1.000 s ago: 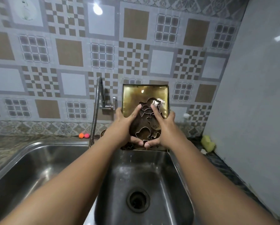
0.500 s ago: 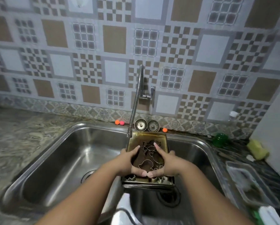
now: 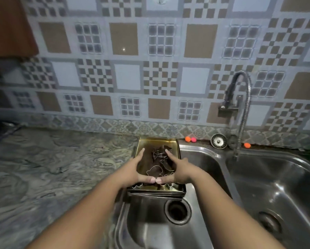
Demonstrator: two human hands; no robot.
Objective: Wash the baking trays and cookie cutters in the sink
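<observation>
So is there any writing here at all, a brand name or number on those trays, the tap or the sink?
None can be read.
Gold baking trays: no text shows.
Cookie cutters: bare metal outlines, no marks.
Tap and sink: no brand visible.
Wall tiles: patterns only, and the picture is blurred.

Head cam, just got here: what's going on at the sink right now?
A person holds a stack of gold baking trays with both hands, left hand and right hand gripping its sides, thumbs meeting at the near edge. Metal cookie cutters lie piled in the top tray. The stack sits partly over the left basin of the sink, partly over the stone counter. No water is seen running from the faucet; washing hasn't started.
</observation>
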